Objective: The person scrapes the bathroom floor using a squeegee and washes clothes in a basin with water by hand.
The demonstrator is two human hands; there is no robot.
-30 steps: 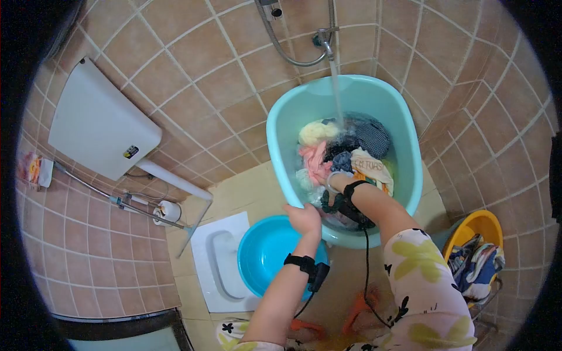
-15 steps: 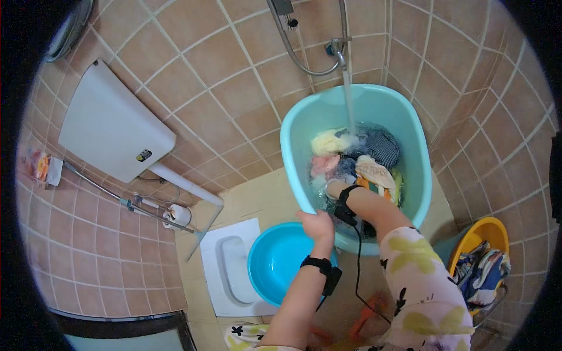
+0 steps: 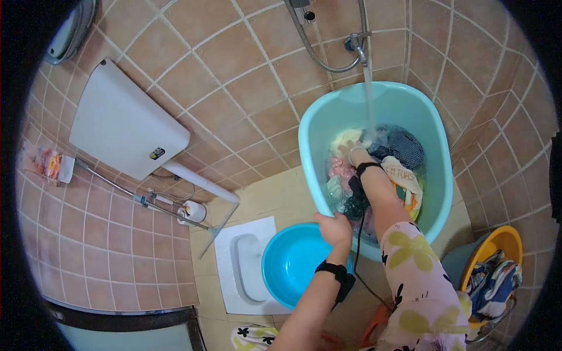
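My left hand (image 3: pixel 335 229) is closed round the near-left rim of the large light-blue tub (image 3: pixel 440 175). My right hand (image 3: pixel 355 151) reaches down among wet clothes, beside a pale yellow cloth (image 3: pixel 345 139); its fingers are mostly hidden by the wrist, water and cloth. Pink cloth (image 3: pixel 341 169) lies just below it, and a dark checked cloth (image 3: pixel 405 145) to its right. A cream cloth with lettering (image 3: pixel 403 174) rests right of my forearm. Water runs from the tap (image 3: pixel 362 57) into the tub.
A bright blue basin (image 3: pixel 295 263) overlaps the white squat toilet (image 3: pixel 225 263) at the lower left. At right, a yellow basket (image 3: pixel 512 237) holds clothes. A white cistern (image 3: pixel 126 126) and pipe (image 3: pixel 202 190) line the left wall. A black cable hangs from my right wrist.
My right hand has moved away from me, from the near-left part of the clothes up to the pale yellow cloth. My left hand stays on the rim. The whole view has shifted.
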